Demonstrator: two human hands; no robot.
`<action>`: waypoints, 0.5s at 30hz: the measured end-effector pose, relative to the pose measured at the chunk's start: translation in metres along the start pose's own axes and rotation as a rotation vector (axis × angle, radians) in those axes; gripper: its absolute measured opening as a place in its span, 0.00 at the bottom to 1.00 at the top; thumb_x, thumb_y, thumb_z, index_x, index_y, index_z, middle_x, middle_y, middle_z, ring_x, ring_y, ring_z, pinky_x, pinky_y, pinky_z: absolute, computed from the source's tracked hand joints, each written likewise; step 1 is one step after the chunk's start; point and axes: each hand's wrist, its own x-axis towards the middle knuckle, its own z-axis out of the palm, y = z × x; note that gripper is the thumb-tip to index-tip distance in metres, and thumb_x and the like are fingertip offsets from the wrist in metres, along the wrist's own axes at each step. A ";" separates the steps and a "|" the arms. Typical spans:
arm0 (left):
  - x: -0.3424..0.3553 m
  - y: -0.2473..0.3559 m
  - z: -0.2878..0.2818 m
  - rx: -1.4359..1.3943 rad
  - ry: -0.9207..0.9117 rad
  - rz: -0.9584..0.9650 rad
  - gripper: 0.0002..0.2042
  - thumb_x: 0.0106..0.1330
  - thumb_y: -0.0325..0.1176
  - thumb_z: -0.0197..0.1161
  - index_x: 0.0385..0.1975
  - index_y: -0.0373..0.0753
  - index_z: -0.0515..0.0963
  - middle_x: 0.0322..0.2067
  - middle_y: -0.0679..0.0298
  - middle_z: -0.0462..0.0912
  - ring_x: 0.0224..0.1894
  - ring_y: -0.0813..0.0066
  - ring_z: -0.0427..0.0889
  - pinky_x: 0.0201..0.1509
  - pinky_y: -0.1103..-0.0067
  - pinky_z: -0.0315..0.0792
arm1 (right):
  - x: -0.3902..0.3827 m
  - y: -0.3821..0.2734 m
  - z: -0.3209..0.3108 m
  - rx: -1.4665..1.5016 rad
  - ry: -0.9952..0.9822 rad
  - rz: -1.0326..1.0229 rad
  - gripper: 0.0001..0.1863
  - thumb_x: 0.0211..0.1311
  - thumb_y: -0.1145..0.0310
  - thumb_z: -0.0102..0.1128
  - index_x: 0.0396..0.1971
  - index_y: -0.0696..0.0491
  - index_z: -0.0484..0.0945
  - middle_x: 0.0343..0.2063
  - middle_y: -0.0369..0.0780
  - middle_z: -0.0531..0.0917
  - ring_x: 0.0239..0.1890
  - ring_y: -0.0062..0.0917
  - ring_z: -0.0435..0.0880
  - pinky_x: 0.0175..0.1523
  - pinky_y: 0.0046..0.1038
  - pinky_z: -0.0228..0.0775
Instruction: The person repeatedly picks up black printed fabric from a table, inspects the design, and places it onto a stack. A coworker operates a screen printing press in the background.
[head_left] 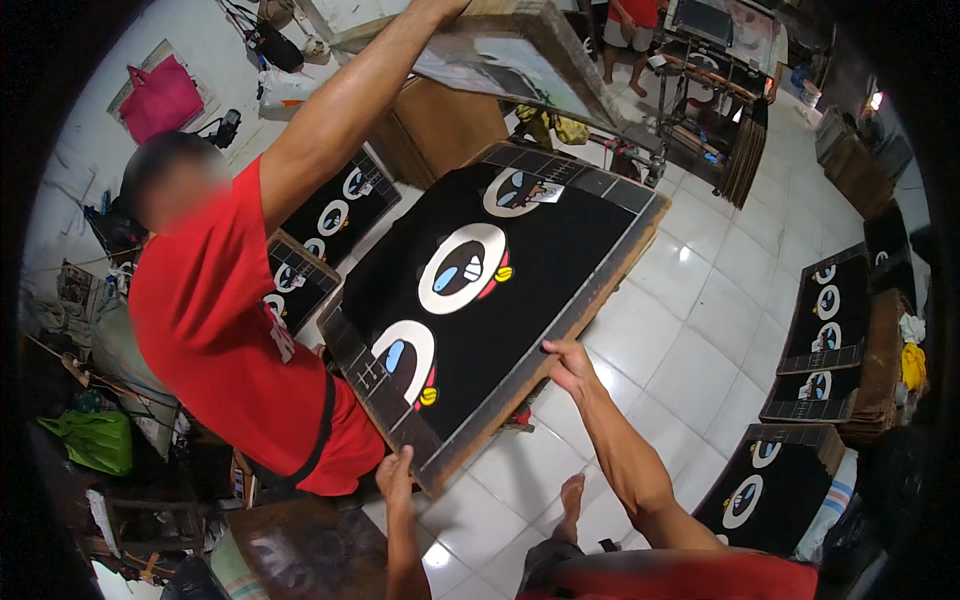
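A large flat board with a worn wooden edge lies tilted in front of me. Black fabric covers most of its top, printed with several white-ringed cartoon shapes. Grid-like lines run along the board's dark ends. At its near left corner, my left hand is closed on the edge, thumb on top. Further right along the near side, my right hand grips the same edge, its thumb over the top and the other fingers mostly hidden beneath.
At the left a co-worker in a red shirt reaches up to a raised framed screen over the board's far end. Similar printed boards lean at the right, with another nearer. A second person stands far back beside a rack.
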 end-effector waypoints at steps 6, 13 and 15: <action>0.018 0.038 -0.014 0.122 0.292 0.538 0.19 0.59 0.34 0.64 0.44 0.29 0.70 0.37 0.56 0.77 0.39 0.73 0.76 0.44 0.80 0.70 | -0.133 -0.014 -0.027 -0.045 0.120 -0.133 0.20 0.43 0.83 0.59 0.42 0.61 0.75 0.38 0.44 0.80 0.45 0.36 0.78 0.57 0.38 0.66; 0.054 0.143 0.078 0.261 -0.188 0.705 0.16 0.59 0.33 0.64 0.44 0.31 0.72 0.38 0.61 0.76 0.41 0.76 0.75 0.47 0.81 0.69 | -0.260 -0.013 -0.021 -0.040 0.275 -0.290 0.14 0.41 0.83 0.59 0.32 0.60 0.79 0.30 0.45 0.83 0.33 0.36 0.84 0.44 0.44 0.75; 0.079 0.179 0.128 0.293 -0.312 0.811 0.16 0.58 0.32 0.65 0.43 0.32 0.73 0.38 0.62 0.77 0.41 0.76 0.75 0.47 0.81 0.69 | -0.261 0.000 -0.021 -0.042 0.200 -0.360 0.14 0.42 0.82 0.58 0.34 0.59 0.79 0.31 0.45 0.83 0.34 0.37 0.84 0.45 0.45 0.75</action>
